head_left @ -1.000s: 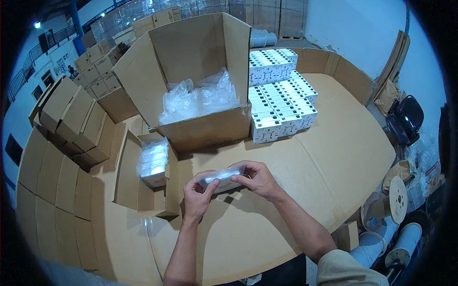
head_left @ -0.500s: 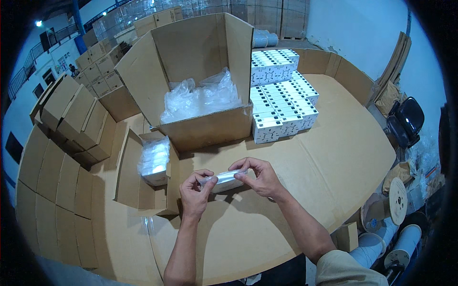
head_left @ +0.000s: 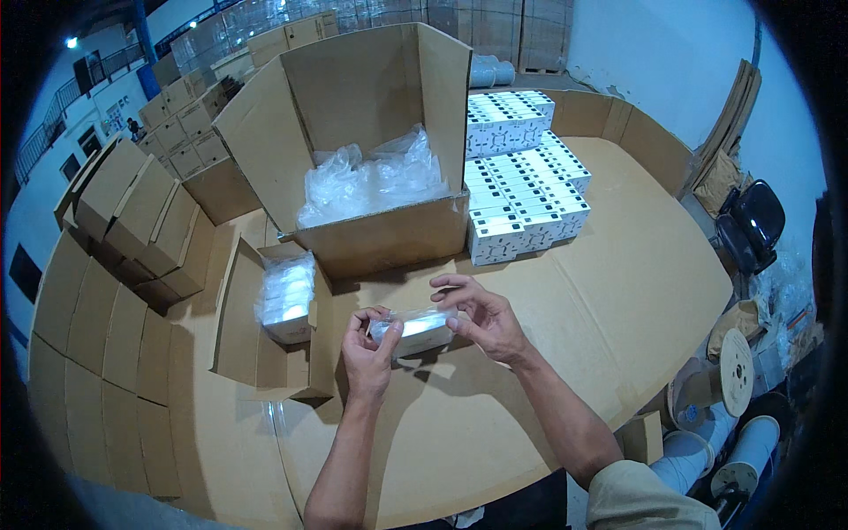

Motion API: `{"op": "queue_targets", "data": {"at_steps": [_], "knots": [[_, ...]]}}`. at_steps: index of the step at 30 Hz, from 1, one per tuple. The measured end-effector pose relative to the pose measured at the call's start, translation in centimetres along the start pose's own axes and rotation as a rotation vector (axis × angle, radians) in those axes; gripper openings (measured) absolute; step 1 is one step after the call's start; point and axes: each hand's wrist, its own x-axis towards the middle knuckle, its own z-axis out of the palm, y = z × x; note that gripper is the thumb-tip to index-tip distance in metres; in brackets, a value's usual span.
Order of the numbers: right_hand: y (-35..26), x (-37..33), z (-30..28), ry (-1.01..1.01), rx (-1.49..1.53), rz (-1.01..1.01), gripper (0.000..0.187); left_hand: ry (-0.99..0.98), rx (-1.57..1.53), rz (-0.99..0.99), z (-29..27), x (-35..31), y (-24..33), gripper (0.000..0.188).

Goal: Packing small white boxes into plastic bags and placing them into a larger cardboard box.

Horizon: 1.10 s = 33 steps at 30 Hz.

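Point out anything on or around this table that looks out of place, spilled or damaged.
Nothing on the broad brown cardboard tabletop looks clearly spilled or damaged. Beyond its right edge, crumpled clear plastic film lies loose near a glossy black chair, like stray litter.

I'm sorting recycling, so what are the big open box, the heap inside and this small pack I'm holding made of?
Big open box: likely cardboard, matte brown with stiff panels. Heap: probably plastic film, glossy, see-through, crumpled. Small pack: apparently glossy clear plastic wrap, by its glare, over something white, perhaps card.
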Motion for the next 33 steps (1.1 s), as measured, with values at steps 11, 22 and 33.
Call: {"op": "queue_targets", "data": {"at_steps": [11, 22, 33], "knots": [[-0.1, -0.4, 0.2, -0.103, -0.349, 0.209, 0.022, -0.023, 0.054, 0.054, 0.1, 0.0, 0.4, 0.03], [-0.2, -0.3, 0.6, -0.066, -0.436, 0.246, 0.029, -0.011, 0.125, 0.077, 0.1, 0.0, 0.8, 0.033], [-0.2, -0.3, 0.3, -0.075, -0.439, 0.213, 0.026, -0.225, 1.214, 0.896, 1.9, -2.5, 3.4, 0.03]]}}
